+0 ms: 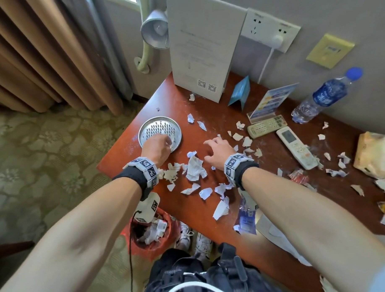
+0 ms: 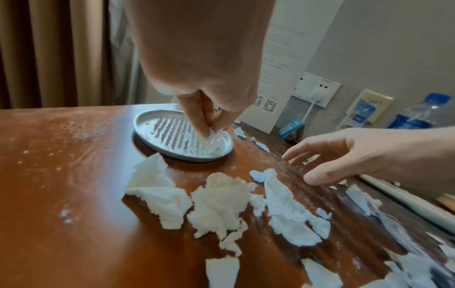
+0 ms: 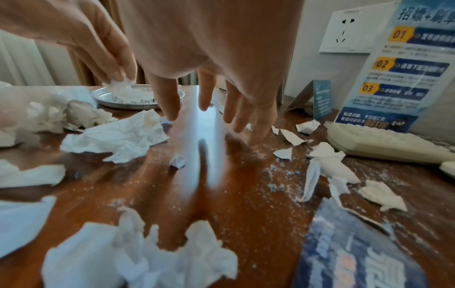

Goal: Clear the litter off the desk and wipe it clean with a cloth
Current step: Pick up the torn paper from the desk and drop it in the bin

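Head view: hotel-type room, brown curtains, patterned carpet, reddish-brown wooden desk against a grey wall, dusted with white powder. Torn white tissue and paper scraps litter most of the top. Round perforated metal tray sits near the left corner. Left hand is over the tray, fingers curled down onto a bit of tissue. Right hand hovers spread above scraps at mid-desk, holding nothing. Two pale remote controls, a clear water bottle with blue cap and a red bin with paper in it on the floor below the desk edge.

Left wrist view: fingertips pinch a small crumpled white tissue wad at the tray's near rim. Bigger crumpled tissues lie just in front.

Right wrist view: right-hand fingers straight and apart, above the bare glossy wood, not clearly touching. A tiny paper ball lies below them.

Handling judgement: scraps are featherlight, soft, tear easily and crush flat; pinch or scoop several into the palm. Powder won't pick up; that needs the cloth.
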### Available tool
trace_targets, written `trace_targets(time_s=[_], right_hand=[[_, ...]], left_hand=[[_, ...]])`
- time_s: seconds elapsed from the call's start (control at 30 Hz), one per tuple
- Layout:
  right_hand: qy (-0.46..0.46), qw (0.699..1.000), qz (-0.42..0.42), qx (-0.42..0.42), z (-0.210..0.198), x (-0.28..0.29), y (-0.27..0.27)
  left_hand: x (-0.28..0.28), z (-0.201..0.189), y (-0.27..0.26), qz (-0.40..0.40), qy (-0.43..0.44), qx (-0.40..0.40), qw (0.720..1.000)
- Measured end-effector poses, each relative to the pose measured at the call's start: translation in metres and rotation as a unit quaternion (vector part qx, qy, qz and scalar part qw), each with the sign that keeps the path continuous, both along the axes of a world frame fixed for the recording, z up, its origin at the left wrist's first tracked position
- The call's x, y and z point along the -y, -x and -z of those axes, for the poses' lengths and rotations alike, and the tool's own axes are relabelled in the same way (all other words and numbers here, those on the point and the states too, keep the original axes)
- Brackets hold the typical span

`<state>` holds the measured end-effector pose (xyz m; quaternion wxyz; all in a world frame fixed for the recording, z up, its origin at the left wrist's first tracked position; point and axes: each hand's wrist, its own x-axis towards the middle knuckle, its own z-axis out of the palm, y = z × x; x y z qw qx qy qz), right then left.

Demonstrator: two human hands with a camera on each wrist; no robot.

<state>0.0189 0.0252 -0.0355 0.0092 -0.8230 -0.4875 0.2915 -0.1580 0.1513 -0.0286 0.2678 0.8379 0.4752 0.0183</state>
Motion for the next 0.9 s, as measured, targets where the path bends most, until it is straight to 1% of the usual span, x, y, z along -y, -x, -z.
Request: trace_targets(time_s=[0.1, 0.17, 0.23, 0.3, 0.4, 0.47, 0.53, 0.6, 0.7, 0.8, 0.9], right_hand=[[0.017, 0.999, -0.022, 0.034, -0.002, 0.008, -0.003], [0.029, 0.998, -0.034, 0.048, -0.002, 0.017, -0.007], [0.042, 0.997, -0.045, 0.056, 0.001, 0.027, -0.010], [0.057, 0.996, -0.044, 0.058, 0.005, 0.038, -0.012], [0.076, 0.994, -0.033, 0.077, 0.013, 0.051, -0.009], [0.071, 0.991, -0.039, 0.102, 0.018, 0.056, -0.004], [0.054, 0.991, -0.041, 0.112, 0.020, 0.058, 0.002], [0.046, 0.992, -0.030, 0.115, 0.021, 0.060, 0.005], [0.060, 0.992, -0.004, 0.113, 0.023, 0.070, 0.002], [0.060, 0.993, 0.015, 0.097, 0.023, 0.086, -0.008], [0.050, 0.997, 0.011, 0.058, 0.019, 0.105, -0.020]], left_hand=[[0.013, -0.006, -0.008, 0.057, -0.006, 0.008, 0.998], [0.026, -0.004, -0.012, 0.093, 0.010, 0.015, 0.995], [0.038, 0.002, -0.012, 0.125, 0.038, 0.001, 0.991], [0.047, 0.006, -0.008, 0.139, 0.051, -0.025, 0.989], [0.057, 0.011, 0.008, 0.153, 0.021, -0.028, 0.988], [0.061, 0.014, 0.020, 0.169, 0.008, -0.051, 0.984], [0.063, 0.019, 0.030, 0.168, 0.023, -0.087, 0.982], [0.065, 0.025, 0.037, 0.164, 0.051, -0.118, 0.978], [0.074, 0.035, 0.039, 0.162, 0.096, -0.132, 0.973], [0.087, 0.046, 0.030, 0.186, 0.092, -0.137, 0.969], [0.098, 0.048, 0.013, 0.216, 0.074, -0.135, 0.964]])
